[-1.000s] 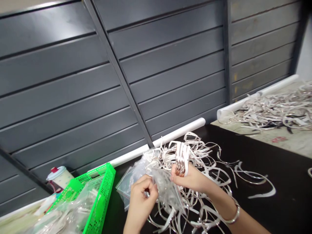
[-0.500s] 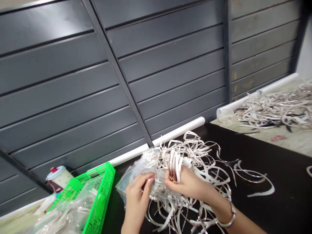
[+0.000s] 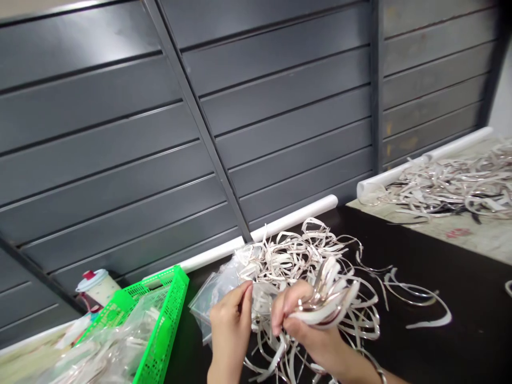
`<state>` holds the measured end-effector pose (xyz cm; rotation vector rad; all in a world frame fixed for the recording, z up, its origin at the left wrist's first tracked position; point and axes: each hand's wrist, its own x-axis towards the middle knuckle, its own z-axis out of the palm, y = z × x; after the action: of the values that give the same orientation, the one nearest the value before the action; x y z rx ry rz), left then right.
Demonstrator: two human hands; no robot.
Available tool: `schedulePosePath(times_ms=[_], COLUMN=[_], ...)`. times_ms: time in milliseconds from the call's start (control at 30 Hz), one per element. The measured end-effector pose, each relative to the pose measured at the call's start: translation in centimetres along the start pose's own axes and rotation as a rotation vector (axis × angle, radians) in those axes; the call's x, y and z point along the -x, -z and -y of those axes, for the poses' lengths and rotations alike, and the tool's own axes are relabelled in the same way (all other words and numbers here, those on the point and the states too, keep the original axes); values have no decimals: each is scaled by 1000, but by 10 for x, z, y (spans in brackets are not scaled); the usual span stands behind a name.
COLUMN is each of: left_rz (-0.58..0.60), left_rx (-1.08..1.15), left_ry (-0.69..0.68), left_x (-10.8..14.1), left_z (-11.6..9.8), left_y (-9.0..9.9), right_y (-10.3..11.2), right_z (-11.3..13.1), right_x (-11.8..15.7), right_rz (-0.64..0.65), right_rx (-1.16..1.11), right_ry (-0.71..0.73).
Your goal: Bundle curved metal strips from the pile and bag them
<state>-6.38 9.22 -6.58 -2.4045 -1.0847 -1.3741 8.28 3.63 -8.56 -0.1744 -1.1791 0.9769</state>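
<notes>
At the left edge of the black surface (image 3: 404, 256), a green plastic basket (image 3: 162, 325) holds clear zip bags (image 3: 128, 330). Beside it, the left hand (image 3: 230, 330) has its fingers (image 3: 245, 298) clenched on a clear plastic bag (image 3: 212, 306). The right hand (image 3: 316, 336) grasps a bundle of silver-white strips (image 3: 330, 298) above a loose tangle of strips (image 3: 296, 250). A white tube (image 3: 296, 216) lines the rear edge, against a grey metal panel wall (image 3: 280, 117). A second strip pile (image 3: 448, 192) lies farther right on a beige board (image 3: 456, 229).
</notes>
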Motion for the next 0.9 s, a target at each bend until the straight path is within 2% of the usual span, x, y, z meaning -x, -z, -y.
schedulePosePath(times_ms=[67, 200, 367, 433, 500, 600, 733, 900], left_rz=[19, 36, 52, 62, 86, 116, 131, 150], left_rx=[25, 68, 76, 70, 63, 47, 44, 69], left_ry=[-25, -57, -20, 14, 48, 102, 165, 221], left_x=[1, 2, 1, 1, 2, 2, 2, -1], left_z=[-6, -17, -19, -16, -12, -5, 0, -6], left_y=[0, 2, 3, 3, 2, 1, -1, -6], right_y=[-3, -4, -6, -6, -5, 3, 12, -1], right_z=[-13, -30, -25, -19, -13, -8, -1, 9], right_x=[6, 5, -1, -4, -10, -22, -31, -23], right_rz=[-34, -189, -301, -363, -413, -472, -438, -374], right_rx=[31, 73, 228, 170, 16, -162, -253, -380], right_ry=[-27, -8, 1, 3, -9, -88, -124, -98])
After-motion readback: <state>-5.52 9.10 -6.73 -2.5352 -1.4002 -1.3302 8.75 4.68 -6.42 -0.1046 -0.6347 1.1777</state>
